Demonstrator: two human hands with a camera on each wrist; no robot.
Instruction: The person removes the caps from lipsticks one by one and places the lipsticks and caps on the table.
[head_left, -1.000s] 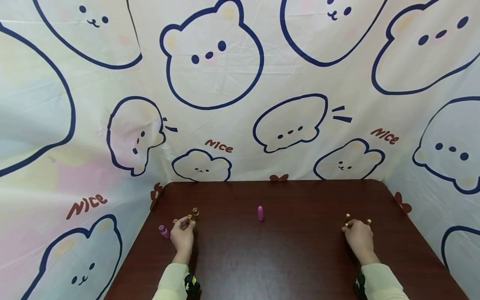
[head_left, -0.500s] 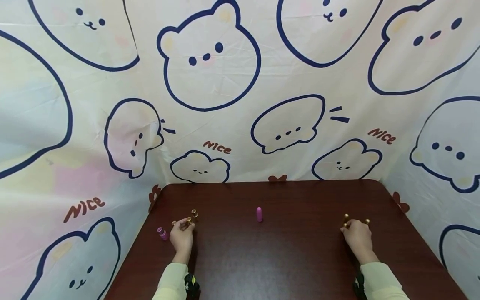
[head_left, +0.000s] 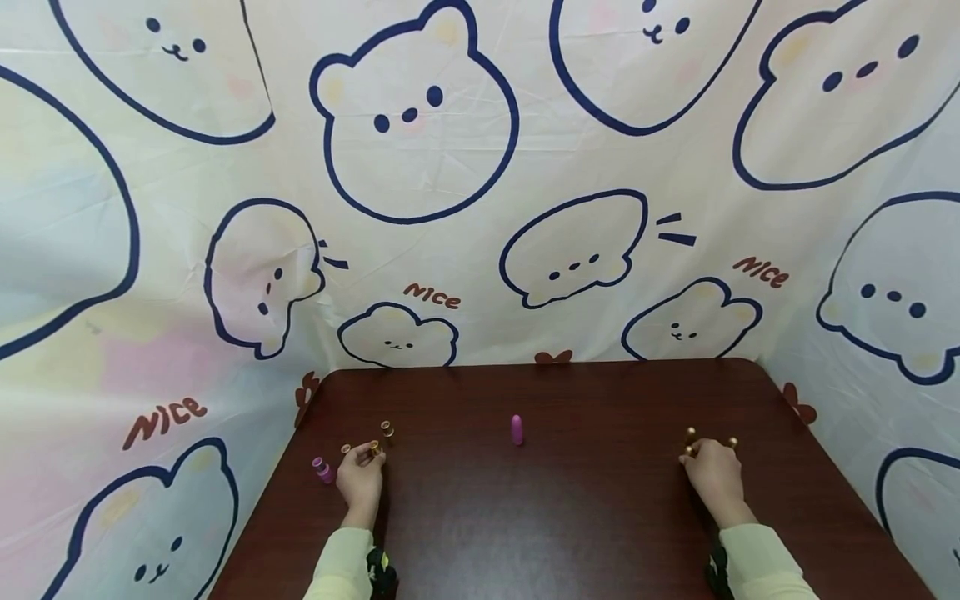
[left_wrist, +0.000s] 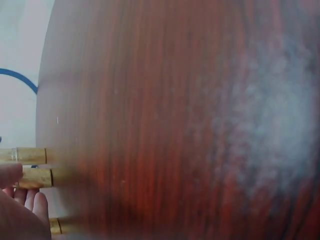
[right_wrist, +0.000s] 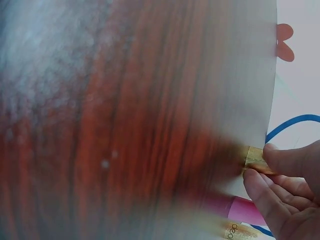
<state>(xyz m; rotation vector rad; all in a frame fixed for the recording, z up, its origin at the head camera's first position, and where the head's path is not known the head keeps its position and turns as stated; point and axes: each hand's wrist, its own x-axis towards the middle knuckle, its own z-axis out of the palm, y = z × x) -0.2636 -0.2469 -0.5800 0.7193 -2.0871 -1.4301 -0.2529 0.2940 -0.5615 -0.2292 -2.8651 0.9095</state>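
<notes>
In the head view my left hand [head_left: 360,483] pinches a gold lipstick tube [head_left: 375,447] between thumb and fingers. A second gold tube [head_left: 387,428] stands behind it, a third [head_left: 346,448] to its left, and a ringed purple tube [head_left: 322,470] further left. My right hand [head_left: 714,473] pinches a gold piece, seen close in the right wrist view as a short gold cylinder [right_wrist: 255,159]. Beside it there are a pink tapered piece [right_wrist: 247,211] and a gold piece with lettering [right_wrist: 241,231]. From the head, gold tips [head_left: 691,432] show around the right hand, which hides the pink piece.
A pink bullet-shaped piece [head_left: 517,430] stands near the middle of the dark wood table [head_left: 540,517]. Cloth with cartoon bears [head_left: 420,150] hangs behind the table and along both sides.
My left hand has shifted slightly down and toward me with the gold tube. My right hand keeps its place, and the head view has turned a little.
</notes>
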